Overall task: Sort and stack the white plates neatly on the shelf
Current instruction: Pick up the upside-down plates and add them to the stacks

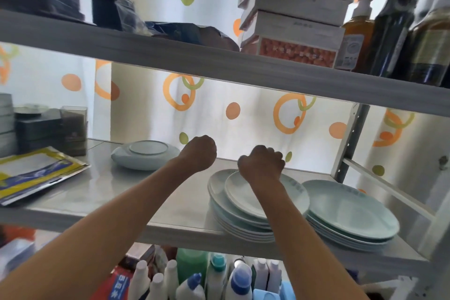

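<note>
Three groups of pale white plates sit on the middle shelf (pixel 117 192). An upside-down plate (pixel 143 157) lies at the back left. A middle stack (pixel 231 214) carries a smaller top plate (pixel 243 197) set off-centre, and a right stack (pixel 353 214) stands beside it. My left hand (pixel 198 151) is a fist just right of the upside-down plate. Curled the same way, my right hand (pixel 261 162) hovers over the far rim of the middle stack. Nothing shows in either hand; the fingertips are hidden.
Flat packets (pixel 36 173) and dark boxes (pixel 48 131) fill the shelf's left end. The upper shelf board (pixel 219 66) hangs close overhead with cartons (pixel 297 31) and bottles (pixel 360 29). Cleaning bottles (pixel 194 280) crowd the level below. A metal upright (pixel 350 139) stands at the right.
</note>
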`<state>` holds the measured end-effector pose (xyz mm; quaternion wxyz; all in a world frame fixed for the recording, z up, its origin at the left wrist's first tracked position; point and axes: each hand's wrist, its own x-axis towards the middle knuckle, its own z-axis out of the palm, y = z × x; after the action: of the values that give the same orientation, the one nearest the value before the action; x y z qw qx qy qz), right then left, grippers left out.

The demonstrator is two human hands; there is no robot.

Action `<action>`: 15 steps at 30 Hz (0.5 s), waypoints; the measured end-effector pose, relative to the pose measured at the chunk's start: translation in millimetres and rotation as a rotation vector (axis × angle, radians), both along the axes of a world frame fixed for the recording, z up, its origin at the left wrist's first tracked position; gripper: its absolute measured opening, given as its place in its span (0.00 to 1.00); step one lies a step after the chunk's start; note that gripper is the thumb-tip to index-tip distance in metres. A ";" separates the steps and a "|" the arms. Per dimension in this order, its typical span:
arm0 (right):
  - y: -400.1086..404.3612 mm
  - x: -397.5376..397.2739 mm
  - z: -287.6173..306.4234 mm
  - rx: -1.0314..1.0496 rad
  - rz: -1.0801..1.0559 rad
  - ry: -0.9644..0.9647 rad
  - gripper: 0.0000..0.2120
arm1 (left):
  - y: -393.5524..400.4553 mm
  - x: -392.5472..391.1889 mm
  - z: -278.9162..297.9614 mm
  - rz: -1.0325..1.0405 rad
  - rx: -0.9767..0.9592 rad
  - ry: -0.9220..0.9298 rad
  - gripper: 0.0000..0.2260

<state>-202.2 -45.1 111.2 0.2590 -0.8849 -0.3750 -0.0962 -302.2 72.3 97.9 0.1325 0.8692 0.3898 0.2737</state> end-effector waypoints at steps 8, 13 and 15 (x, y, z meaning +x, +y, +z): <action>69.0 -89.7 -0.3 0.372 0.364 0.371 0.13 | 51.2 -76.8 -16.4 0.100 0.015 -0.300 0.13; 109.5 -124.7 -10.7 0.430 0.433 0.518 0.16 | 88.1 -124.0 -36.3 0.178 -0.174 -0.485 0.14; 126.9 -131.7 -20.9 0.406 0.409 0.527 0.15 | 101.8 -137.3 -41.7 0.197 -0.260 -0.591 0.14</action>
<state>-333.9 81.8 90.3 0.5302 -0.7171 -0.4375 0.1155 -439.5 174.1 56.1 0.3225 0.6862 0.4483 0.4735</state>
